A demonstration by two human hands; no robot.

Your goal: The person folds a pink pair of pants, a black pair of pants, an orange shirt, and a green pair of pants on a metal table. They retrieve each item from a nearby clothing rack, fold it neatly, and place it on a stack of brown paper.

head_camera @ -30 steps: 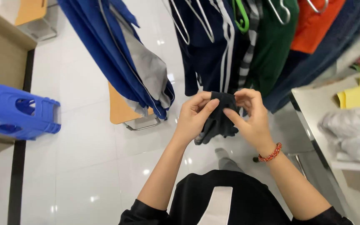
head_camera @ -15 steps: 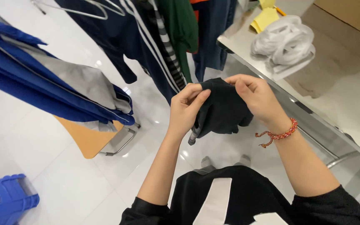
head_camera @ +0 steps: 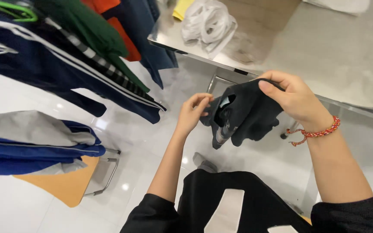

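Both hands hold a small black garment (head_camera: 247,114) in front of my chest, above the floor. My right hand (head_camera: 292,97), with a red beaded bracelet at the wrist, pinches its upper edge near the table's corner. My left hand (head_camera: 193,113) grips the garment's left edge with the fingers curled in. The cloth hangs bunched between the two hands, and a grey lining shows in a fold.
A table (head_camera: 333,51) with a metal edge stands to the right, with a pile of white cloth (head_camera: 208,23) and a yellow piece on it. Hanging clothes (head_camera: 78,64) fill the left: navy, green, orange, blue and grey. An orange board on a metal frame (head_camera: 72,183) lies on the glossy white floor.
The view has swung right toward the table. My hands have moved apart, with the right hand lifted toward the table edge, and the black garment is stretched between them.
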